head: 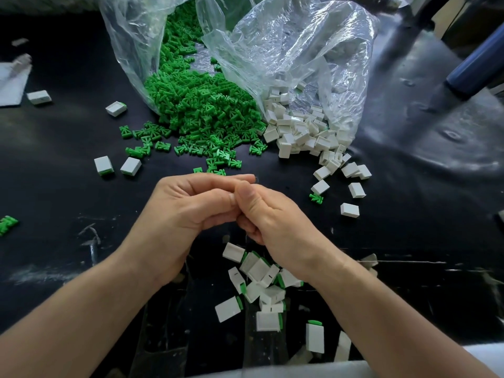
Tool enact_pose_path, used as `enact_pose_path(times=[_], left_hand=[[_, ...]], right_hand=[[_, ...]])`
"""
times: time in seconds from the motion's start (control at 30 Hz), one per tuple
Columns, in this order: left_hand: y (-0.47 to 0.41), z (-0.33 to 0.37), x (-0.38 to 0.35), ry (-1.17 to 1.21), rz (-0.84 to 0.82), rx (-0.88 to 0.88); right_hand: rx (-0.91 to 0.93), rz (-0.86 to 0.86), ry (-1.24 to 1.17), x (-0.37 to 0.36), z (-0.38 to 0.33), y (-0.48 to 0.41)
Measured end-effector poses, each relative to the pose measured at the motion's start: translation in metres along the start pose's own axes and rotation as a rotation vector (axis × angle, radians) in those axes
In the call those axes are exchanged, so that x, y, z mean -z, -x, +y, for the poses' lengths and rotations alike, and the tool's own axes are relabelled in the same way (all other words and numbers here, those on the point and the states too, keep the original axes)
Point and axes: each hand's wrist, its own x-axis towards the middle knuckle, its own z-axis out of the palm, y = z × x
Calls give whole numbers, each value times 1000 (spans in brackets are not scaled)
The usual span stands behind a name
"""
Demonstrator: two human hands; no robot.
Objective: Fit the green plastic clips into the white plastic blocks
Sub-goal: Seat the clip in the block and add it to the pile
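Left hand point(185, 211) and right hand point(272, 222) met above the black table point(54, 186), fingers curled inward and pressed against each other; whatever they pinched was hidden, so I could not tell. Green clips point(196, 110) lay spilled from one clear bag point(131, 36), well ahead of the hands; white blocks point(305, 129) from another point(300, 45). Fitted pieces point(263, 271) were heaped under the right wrist. Judged: a clip being pressed home in a block, mid-run, with much stock unfitted. Next move likely calls for dropping the pair onto the heap, then reaching forward for a fresh clip and block.
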Motion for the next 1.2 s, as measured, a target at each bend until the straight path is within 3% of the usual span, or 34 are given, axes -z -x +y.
enact_pose_path(times=[1.2], left_hand=[[-1, -2, -2, 162, 15, 55]], right_hand=[[72, 71, 231, -4, -7, 4]])
